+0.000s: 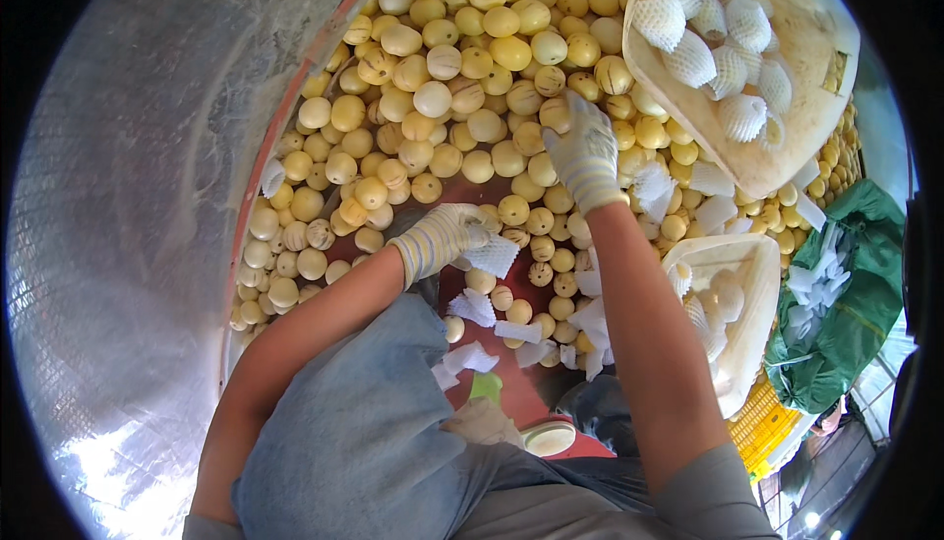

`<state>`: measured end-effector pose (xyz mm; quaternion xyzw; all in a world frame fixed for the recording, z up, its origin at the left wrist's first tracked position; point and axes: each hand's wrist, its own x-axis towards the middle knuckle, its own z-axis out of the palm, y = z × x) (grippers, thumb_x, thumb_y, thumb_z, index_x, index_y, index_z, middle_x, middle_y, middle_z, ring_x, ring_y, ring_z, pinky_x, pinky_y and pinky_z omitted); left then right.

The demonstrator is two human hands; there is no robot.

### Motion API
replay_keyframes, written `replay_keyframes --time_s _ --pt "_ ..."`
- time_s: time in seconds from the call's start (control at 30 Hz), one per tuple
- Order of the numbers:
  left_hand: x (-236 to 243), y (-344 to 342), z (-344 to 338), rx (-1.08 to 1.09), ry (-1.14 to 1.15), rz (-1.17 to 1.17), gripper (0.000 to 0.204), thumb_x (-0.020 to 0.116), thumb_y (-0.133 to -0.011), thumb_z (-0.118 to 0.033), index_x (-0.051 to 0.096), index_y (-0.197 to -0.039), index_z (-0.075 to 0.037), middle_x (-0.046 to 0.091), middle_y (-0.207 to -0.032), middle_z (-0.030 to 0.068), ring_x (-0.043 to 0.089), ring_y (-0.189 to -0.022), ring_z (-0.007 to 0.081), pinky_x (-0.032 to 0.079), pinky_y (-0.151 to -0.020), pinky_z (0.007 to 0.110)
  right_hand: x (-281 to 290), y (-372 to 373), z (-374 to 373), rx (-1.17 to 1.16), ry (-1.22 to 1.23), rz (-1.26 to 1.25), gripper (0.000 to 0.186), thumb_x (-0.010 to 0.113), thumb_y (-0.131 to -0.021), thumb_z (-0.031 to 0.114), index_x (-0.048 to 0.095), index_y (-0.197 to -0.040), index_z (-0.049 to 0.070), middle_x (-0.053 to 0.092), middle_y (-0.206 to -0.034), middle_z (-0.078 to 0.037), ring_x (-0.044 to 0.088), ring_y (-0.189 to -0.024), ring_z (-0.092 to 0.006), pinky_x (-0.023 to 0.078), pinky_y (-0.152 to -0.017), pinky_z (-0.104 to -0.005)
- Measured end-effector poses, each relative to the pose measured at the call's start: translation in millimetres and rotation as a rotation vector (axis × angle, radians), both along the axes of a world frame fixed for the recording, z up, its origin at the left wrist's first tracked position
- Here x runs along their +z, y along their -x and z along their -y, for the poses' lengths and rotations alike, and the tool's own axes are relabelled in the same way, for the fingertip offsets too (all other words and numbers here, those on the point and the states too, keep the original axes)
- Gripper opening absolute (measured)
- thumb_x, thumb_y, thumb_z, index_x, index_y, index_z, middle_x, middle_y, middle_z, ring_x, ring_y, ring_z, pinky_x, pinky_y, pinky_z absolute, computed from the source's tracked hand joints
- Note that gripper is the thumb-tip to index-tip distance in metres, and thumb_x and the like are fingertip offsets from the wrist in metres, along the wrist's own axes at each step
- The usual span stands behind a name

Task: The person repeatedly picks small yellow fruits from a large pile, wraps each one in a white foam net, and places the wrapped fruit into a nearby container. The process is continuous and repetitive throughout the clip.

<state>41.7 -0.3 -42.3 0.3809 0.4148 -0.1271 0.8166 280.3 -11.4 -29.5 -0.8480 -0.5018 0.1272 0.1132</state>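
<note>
Both of my hands wear pale striped knit gloves. My left hand (442, 238) is low in the middle, its fingers closed on a white foam net sleeve (494, 256). Farther forward and to the right, my right hand (588, 156) reaches into the fruit heap, thumb and fingers closed around a yellow pepino melon (555, 113). Many more pepino melons (433, 99), yellow to cream and some with dark stripes, are piled around both hands. Loose foam sleeves (472, 306) lie scattered between my arms over the melons and the red floor.
At the upper right, a cream plastic crate (678, 132) holds foam-wrapped fruit; a smaller cream crate (762, 289) stands below it beside my right forearm. Farther right are a green bag (860, 294) with white foam sleeves and a yellow crate (762, 422). A grey plastic sheet (167, 176) borders the left.
</note>
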Motion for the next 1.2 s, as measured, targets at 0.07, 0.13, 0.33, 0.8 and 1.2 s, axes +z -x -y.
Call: replay_keyframes --time_s 0.07,0.13,0.33,0.8,1.2 --pt "1.8 -3.1 -2.1 0.077 -0.017 0.019 0.032 0.067 -0.09 -0.016 0.063 -0.12 -0.006 0.069 -0.1 0.0062 0.066 -0.083 0.0164 0.056 -0.062 0.031 0.2 -6.7 -16.2 0.037 0.213 -0.048 0.066 0.073 -0.08 0.023 0.047 -0.137 0.001 0.055 -0.134 -0.021 0.05 -0.125 -0.0376 0.039 -0.108 -0.0448" --pt "1.1 -2.0 -3.6 0.191 -0.042 0.057 0.036 0.066 -0.091 -0.018 0.061 -0.124 -0.005 0.068 -0.101 0.0067 0.066 -0.083 0.0167 0.056 -0.062 0.031 8.7 -13.7 -16.6 -0.018 0.142 -0.212 0.068 0.073 -0.08 0.024 0.047 -0.137 -0.001 0.056 -0.132 -0.021 0.056 -0.12 -0.035 0.044 -0.104 -0.0419" --pt "21.6 -11.6 -18.9 0.473 0.175 0.404 0.076 0.072 -0.089 -0.033 0.034 -0.145 0.0 0.055 -0.132 0.0151 0.06 -0.114 0.0212 0.057 -0.089 0.04 39.7 31.5 44.3 -0.183 -0.37 -1.113 0.067 0.079 -0.076 0.02 0.052 -0.133 -0.003 0.063 -0.123 -0.019 0.06 -0.116 -0.027 0.049 -0.098 -0.0367" --pt "57.2 -18.7 -22.5 0.394 0.124 0.567 0.083 0.081 -0.079 -0.04 0.039 -0.144 -0.009 0.06 -0.118 0.0058 0.063 -0.091 0.0123 0.051 -0.058 0.018 45.5 52.6 91.1 -0.365 -0.288 -2.035 0.069 0.068 -0.089 0.028 0.039 -0.142 -0.005 0.052 -0.135 -0.018 0.054 -0.123 -0.0289 0.044 -0.105 -0.0404" --pt "13.2 -15.8 -17.6 0.025 -0.588 0.239 0.071 0.083 -0.078 -0.031 0.049 -0.134 -0.003 0.062 -0.12 0.0124 0.064 -0.101 0.0233 0.055 -0.083 0.034 71.4 88.1 79.6 -0.116 -0.243 -0.773 0.05 0.065 -0.079 0.002 0.055 -0.128 0.004 0.065 -0.103 -0.016 0.065 -0.093 -0.0269 0.052 -0.085 -0.0342"
